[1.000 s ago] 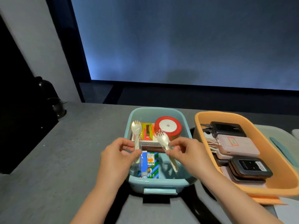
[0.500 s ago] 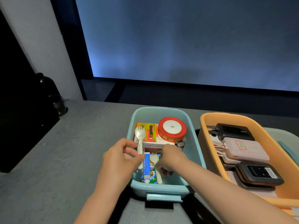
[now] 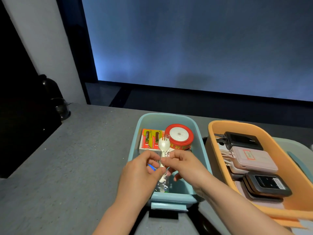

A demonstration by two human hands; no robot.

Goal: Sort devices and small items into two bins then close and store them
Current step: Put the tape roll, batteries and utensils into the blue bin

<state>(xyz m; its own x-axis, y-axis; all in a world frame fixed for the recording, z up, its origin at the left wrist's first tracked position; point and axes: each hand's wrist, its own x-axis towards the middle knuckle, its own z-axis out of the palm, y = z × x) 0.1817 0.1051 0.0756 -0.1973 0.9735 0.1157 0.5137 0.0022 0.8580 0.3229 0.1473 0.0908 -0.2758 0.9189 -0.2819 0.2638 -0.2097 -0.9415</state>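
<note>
Over the near half of the blue bin (image 3: pixel 199 133), the left hand (image 3: pixel 140 173) and the right hand (image 3: pixel 186 165) are both pinching the handle of a wrapped white spork (image 3: pixel 163 147). It should probably be laid flat beside the other items, not tilted. Farther in this bin are lying a battery pack (image 3: pixel 149 138) and a red ribbon roll (image 3: pixel 179 136). Right of the bin, the orange bin (image 3: pixel 220 126) is holding power banks (image 3: pixel 252 157).

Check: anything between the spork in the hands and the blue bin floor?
Nothing visible blocks it. Both hands, left and right, pinch the wrapped spork right over the open blue bin; bare floor shows below near the front wall.
</note>
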